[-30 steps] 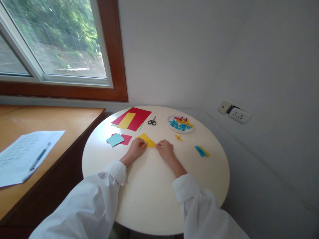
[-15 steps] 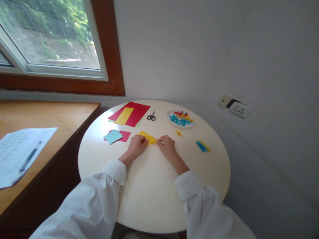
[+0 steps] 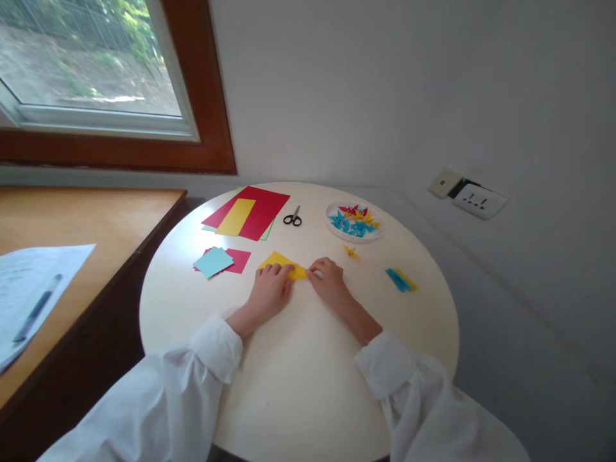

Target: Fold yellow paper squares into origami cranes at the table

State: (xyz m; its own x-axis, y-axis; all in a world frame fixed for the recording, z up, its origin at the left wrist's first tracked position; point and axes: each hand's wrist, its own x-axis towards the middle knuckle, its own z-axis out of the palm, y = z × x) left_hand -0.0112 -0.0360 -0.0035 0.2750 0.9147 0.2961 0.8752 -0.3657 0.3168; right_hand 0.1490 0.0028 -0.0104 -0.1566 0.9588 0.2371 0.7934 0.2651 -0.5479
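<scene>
A sheet of yellow origami paper (image 3: 275,258), folded into a triangle, lies on the round white table (image 3: 289,366). My left hand (image 3: 271,289) rests over its left and near part, with bent fingers keeping hold of it and covering some of the near edge. At the right corner, my right hand (image 3: 330,279) pinches the paper between thumb and fingers. Just beyond my right hand sits a small yellow folded crane (image 3: 351,251), apart from it. Left of my left hand is a stack of light blue squares (image 3: 213,262) over pink paper (image 3: 239,260).
Scissors (image 3: 292,217) lie toward the back, beside a large red sheet (image 3: 270,206) with a yellow strip (image 3: 235,217) on top. A white plate (image 3: 347,238) holds several folded cranes. Blue and yellow folded strips (image 3: 400,280) lie at right. A wooden desk (image 3: 120,215) stands left.
My left hand's fingers have shifted from a pinch at the paper's near edge to lying across it. My right hand stays at the right corner. The camera view has tilted down and turned slightly.
</scene>
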